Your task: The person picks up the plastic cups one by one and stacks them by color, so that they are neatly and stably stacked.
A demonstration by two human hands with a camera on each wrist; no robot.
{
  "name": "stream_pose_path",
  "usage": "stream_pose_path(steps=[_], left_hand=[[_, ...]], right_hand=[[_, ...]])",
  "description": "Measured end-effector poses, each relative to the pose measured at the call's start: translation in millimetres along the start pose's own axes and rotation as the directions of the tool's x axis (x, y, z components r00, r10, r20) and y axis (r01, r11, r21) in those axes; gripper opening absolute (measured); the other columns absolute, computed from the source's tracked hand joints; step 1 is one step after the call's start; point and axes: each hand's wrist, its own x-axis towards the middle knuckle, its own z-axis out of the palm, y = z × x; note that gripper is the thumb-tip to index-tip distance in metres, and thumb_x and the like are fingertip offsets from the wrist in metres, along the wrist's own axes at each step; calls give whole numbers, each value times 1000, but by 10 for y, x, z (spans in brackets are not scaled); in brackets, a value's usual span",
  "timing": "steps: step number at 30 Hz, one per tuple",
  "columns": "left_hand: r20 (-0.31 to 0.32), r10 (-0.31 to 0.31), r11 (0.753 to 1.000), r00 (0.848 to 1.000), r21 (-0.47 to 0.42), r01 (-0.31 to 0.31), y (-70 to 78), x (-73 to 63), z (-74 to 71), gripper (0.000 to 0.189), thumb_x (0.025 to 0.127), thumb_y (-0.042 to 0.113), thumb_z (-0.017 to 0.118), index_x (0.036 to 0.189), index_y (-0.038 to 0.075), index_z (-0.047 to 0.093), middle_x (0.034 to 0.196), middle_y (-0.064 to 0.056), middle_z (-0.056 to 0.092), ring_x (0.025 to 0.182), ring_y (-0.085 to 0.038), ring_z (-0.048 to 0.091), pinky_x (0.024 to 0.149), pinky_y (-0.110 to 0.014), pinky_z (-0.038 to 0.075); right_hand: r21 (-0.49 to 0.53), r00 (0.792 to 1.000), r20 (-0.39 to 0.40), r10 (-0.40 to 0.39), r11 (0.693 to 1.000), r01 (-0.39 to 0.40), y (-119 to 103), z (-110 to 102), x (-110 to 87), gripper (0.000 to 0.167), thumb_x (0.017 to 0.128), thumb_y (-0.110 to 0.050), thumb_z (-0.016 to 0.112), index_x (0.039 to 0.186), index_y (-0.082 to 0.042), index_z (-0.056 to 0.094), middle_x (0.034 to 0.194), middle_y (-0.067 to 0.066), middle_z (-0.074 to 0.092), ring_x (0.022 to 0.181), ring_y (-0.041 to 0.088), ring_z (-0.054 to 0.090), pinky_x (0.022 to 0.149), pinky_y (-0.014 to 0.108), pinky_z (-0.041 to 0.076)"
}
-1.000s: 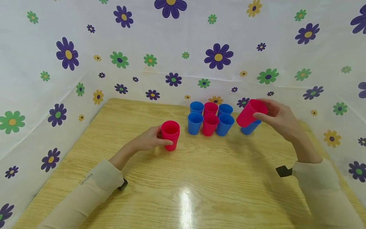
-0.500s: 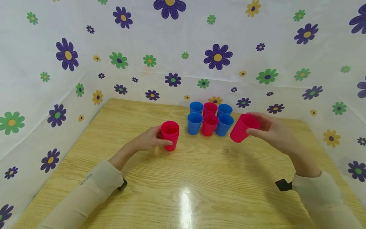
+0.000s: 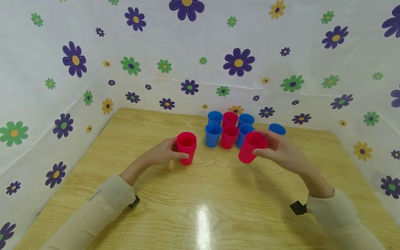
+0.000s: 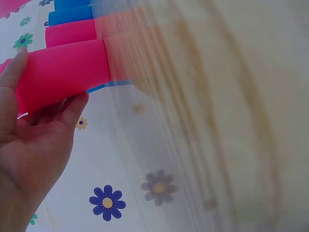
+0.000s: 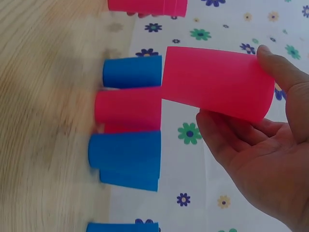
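My left hand [image 3: 164, 151] grips a stack of nested red cups [image 3: 186, 147], upright at the middle of the table; its thumb shows across the near side in the head view. Whether the stack's base touches the table I cannot tell. My right hand [image 3: 282, 151] holds a single red cup [image 3: 248, 151], tilted with its mouth toward the hand, above the table. In the right wrist view, fingers and thumb hold this red cup [image 5: 215, 82] near its rim. Behind it, in the head view, a blue cup [image 3: 244, 133] is partly hidden.
Two rows of upright cups stand at the back, with blue cups [image 3: 213, 135] on either side of red cups [image 3: 230, 137]. Another blue cup [image 3: 276, 129] stands apart to the right, partly behind my right hand. Flowered cloth [image 3: 140, 41] surrounds the wooden table [image 3: 162, 201].
My right hand has carried its red cup left and down, from above the lone blue cup to in front of the rows. My left hand has stayed in place with its stack.
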Motion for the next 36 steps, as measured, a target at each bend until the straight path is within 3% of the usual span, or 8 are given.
stream_pose_path(steps=[11, 18, 24, 31, 36], left_hand=[[4, 9, 1000, 1000, -2, -9, -24, -6, -3, 57, 95, 21, 77, 144, 5, 52, 129, -8, 65, 117, -27, 60, 102, -42, 51], [6, 12, 1000, 1000, -7, -12, -36, 0, -2, 56, 95, 20, 77, 144, 4, 52, 128, -9, 65, 116, -27, 60, 102, -42, 51], [4, 16, 1000, 1000, -4, -16, -34, 1, 0, 56, 95, 18, 77, 143, 4, 52, 128, -9, 65, 116, -27, 60, 101, -42, 51], [1, 24, 1000, 1000, 1, -24, -30, 7, 3, 56, 95, 18, 77, 143, 3, 53, 127, -9, 66, 115, -26, 61, 101, -42, 51], [4, 35, 999, 999, -3, -35, -36, 5, 1, 55, 94, 17, 78, 142, 3, 54, 126, -9, 66, 114, -26, 62, 101, -42, 51]], right_hand=[[-10, 1000, 1, -20, 1000, 20, -98, 280, 215, 61, 94, -10, 77, 148, 1, 50, 131, 17, 64, 111, 33, 68, 85, 25, 58], [12, 997, 3, -75, 997, 75, -198, 409, 370, 61, 93, -9, 78, 147, 1, 51, 130, 18, 64, 108, 32, 68, 84, 27, 59], [9, 997, 5, -75, 997, 75, -286, 496, 486, 64, 92, -11, 79, 149, -2, 50, 131, 17, 64, 110, 31, 68, 84, 28, 59], [-19, 997, -12, -70, 997, 70, -388, 560, 619, 65, 92, -16, 80, 149, -4, 51, 121, 12, 68, 99, 27, 68, 76, 30, 60], [-7, 996, -11, -83, 996, 83, -481, 600, 719, 65, 93, -17, 79, 150, -5, 51, 120, 11, 67, 99, 25, 69, 79, 31, 60]])
